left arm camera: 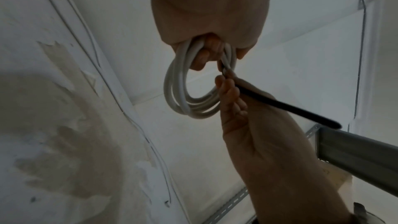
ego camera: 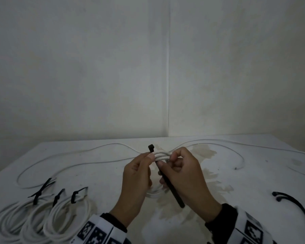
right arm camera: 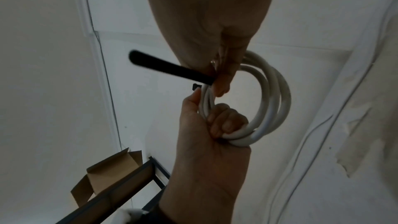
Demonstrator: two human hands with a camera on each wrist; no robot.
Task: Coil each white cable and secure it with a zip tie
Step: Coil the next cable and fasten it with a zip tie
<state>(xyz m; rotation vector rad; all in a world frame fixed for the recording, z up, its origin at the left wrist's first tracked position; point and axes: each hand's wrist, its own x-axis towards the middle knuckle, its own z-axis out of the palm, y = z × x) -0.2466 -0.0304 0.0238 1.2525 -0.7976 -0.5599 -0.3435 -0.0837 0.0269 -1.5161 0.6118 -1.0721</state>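
A coiled white cable (ego camera: 162, 155) is held above the table between both hands. My left hand (ego camera: 139, 171) grips the coil (right arm camera: 269, 101) with curled fingers, thumb on top. A black zip tie (ego camera: 171, 186) is looped round the coil, its square head (ego camera: 151, 148) sticking up behind my left thumb. My right hand (ego camera: 185, 175) pinches the tie's strap right beside the coil (left arm camera: 183, 94); the strap's tail (left arm camera: 290, 108) points down toward me. In the right wrist view the strap (right arm camera: 170, 68) sticks out to the left.
Three tied white coils (ego camera: 42, 219) with black zip ties lie at the table's front left. Loose white cables (ego camera: 69, 161) run across the back of the table. Spare black zip ties (ego camera: 296, 206) lie at the front right. The tabletop (ego camera: 209, 152) has worn brown patches.
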